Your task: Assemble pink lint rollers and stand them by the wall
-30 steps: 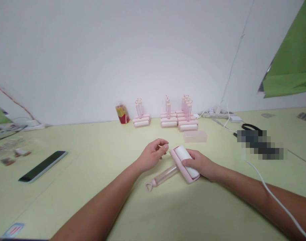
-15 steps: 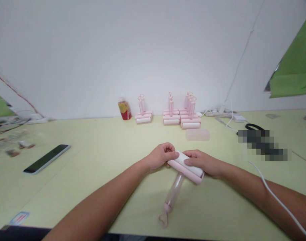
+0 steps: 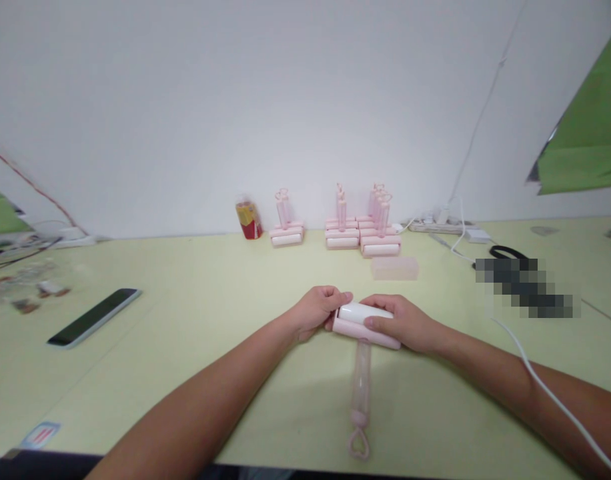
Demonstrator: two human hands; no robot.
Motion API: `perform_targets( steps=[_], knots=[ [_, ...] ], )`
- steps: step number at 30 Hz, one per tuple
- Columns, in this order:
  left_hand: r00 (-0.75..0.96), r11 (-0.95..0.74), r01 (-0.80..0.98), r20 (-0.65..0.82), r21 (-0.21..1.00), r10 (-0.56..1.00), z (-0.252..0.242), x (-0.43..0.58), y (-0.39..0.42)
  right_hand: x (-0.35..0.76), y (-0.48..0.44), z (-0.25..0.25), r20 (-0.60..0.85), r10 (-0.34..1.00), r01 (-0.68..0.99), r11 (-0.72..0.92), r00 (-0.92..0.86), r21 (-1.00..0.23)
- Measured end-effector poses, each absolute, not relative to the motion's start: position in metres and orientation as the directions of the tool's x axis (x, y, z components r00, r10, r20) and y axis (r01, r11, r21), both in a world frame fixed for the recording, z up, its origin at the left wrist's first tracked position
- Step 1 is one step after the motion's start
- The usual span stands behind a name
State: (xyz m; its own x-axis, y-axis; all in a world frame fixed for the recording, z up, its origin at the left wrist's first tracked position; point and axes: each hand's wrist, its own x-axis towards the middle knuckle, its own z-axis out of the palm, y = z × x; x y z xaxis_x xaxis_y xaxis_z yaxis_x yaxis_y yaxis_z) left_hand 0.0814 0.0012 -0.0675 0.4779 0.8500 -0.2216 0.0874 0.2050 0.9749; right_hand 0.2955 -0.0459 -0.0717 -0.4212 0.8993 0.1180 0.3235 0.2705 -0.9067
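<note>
A pink lint roller (image 3: 360, 373) with a white roll and a clear handle ending in a heart loop lies in the middle of the pale yellow-green table (image 3: 210, 313). Its handle points toward me. My left hand (image 3: 318, 312) grips the left end of the roller head. My right hand (image 3: 403, 323) wraps over the right end, thumb on the pink frame. Both hands hold the head just above the table.
Several pink lint rollers (image 3: 358, 230) stand on their heads in groups by the wall, beside a red and yellow can (image 3: 248, 218). A pale pink cover (image 3: 394, 268) lies before them. A black phone (image 3: 94, 316) lies at left. A white cable (image 3: 550, 393) crosses my right arm.
My left hand came in and closed on the roller's left end. The roller turned, so its handle swung from pointing left to pointing straight toward me.
</note>
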Motion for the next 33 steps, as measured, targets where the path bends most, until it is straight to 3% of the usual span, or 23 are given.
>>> perform_targets(
  steps=[22,33],
  knots=[
    [0.401,0.272,0.145,-0.308,0.951,0.863,-0.058,0.085,0.008,0.284,-0.04,-0.078,0.213,0.919,0.316,0.321,-0.333,-0.893],
    [0.348,0.167,0.112,-0.196,0.98,0.917,-0.072,0.085,0.013,0.278,-0.035,-0.085,0.202,0.958,0.408,0.271,-0.205,-0.872]
  ],
)
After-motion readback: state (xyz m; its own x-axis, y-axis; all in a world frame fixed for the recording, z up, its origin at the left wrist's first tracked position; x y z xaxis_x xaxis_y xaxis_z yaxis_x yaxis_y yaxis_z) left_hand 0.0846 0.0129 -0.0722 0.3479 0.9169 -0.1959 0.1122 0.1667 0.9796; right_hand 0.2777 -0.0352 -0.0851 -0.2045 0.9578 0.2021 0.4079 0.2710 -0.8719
